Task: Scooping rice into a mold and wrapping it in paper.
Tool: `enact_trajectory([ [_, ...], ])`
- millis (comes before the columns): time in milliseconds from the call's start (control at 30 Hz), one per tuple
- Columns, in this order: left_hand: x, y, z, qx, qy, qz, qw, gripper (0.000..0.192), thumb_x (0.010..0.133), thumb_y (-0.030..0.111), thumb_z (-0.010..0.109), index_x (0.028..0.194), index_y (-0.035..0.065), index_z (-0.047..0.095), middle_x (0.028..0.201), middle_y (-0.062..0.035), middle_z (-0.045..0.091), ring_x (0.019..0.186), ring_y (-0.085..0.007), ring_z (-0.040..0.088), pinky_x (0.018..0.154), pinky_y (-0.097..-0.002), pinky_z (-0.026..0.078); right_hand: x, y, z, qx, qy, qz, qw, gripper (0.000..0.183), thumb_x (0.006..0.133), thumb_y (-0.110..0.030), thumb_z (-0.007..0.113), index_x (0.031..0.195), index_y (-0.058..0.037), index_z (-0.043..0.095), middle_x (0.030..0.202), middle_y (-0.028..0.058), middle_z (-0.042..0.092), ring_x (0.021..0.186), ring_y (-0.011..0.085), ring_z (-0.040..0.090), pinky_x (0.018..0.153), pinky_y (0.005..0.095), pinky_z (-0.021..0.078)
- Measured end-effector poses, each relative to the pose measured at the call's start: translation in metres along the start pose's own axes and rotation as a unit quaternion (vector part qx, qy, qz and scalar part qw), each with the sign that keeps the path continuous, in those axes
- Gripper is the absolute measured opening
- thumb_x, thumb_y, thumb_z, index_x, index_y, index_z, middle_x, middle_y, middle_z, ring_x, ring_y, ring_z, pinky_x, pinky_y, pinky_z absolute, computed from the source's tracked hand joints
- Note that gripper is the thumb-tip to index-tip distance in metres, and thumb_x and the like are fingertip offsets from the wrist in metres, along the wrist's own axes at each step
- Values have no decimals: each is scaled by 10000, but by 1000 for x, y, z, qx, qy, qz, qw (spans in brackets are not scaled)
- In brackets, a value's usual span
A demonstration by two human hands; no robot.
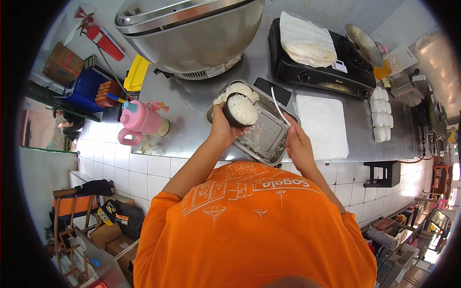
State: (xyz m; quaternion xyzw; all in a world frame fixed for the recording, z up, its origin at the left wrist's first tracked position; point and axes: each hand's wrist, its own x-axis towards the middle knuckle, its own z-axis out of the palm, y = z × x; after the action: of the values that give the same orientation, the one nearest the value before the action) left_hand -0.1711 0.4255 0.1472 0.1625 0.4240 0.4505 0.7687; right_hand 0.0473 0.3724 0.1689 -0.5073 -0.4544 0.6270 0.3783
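My left hand holds a small dark bowl filled with white rice, tilted above the left part of a metal tray. More rice is heaped at the tray's far left end, and loose grains are scattered over its bottom. In my right hand is a white rice paddle, seen nearly edge-on over the tray's right side. A black flat object, perhaps a phone, lies just behind the tray. Right of my right hand is a stack of white paper sheets.
A large steel rice cooker stands behind on the steel table. A pink jug is at the left. A black gas stove carries wrapping sheets and a wok. Rows of white packets lie at the right.
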Motion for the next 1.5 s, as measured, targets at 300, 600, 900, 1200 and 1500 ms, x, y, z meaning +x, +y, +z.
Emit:
enact_trajectory([
  [300, -1, -12, 2, -133, -54, -104, 984, 599, 867, 503, 132, 1096, 108, 521, 864, -101, 607, 556, -228, 551, 440, -284, 421, 27, 37, 5, -254, 133, -276, 917, 368, 974, -268, 407, 1319, -150, 458, 662, -26, 478, 620, 59, 410, 589, 204, 368],
  [600, 0, -24, 10, -53, 14, 0, 998, 588, 866, 481, 163, 1092, 76, 525, 845, -112, 635, 589, -246, 595, 425, -287, 452, -11, -7, 24, -257, -42, -60, 964, 369, 969, -314, 393, 1310, -189, 458, 834, 130, 615, 704, 169, 561, 712, 293, 459],
  [900, -2, -27, 12, -32, 26, 11, 999, 597, 866, 484, 164, 1104, 66, 518, 868, -131, 641, 615, -257, 614, 418, -297, 459, -2, -16, 13, -271, -51, -113, 955, 359, 961, -282, 409, 1303, -191, 473, 668, 104, 565, 564, 115, 476, 602, 272, 436],
  [1200, 8, -22, 8, -103, 23, -25, 994, 593, 857, 502, 179, 1110, 96, 529, 853, -97, 638, 582, -238, 592, 412, -292, 420, -1, -15, 19, -447, -83, -191, 870, 399, 934, -266, 438, 1333, -262, 420, 843, 211, 621, 773, 365, 613, 682, 404, 477],
  [1500, 11, -34, 12, -156, 41, 133, 978, 425, 931, 377, 327, 1250, 126, 450, 1266, -64, 495, 1166, -219, 473, 968, -411, 390, 25, 23, -28, -604, -17, -70, 794, 341, 913, -327, 458, 1051, -45, 590, 1051, 191, 589, 982, 359, 554, 770, 386, 458],
])
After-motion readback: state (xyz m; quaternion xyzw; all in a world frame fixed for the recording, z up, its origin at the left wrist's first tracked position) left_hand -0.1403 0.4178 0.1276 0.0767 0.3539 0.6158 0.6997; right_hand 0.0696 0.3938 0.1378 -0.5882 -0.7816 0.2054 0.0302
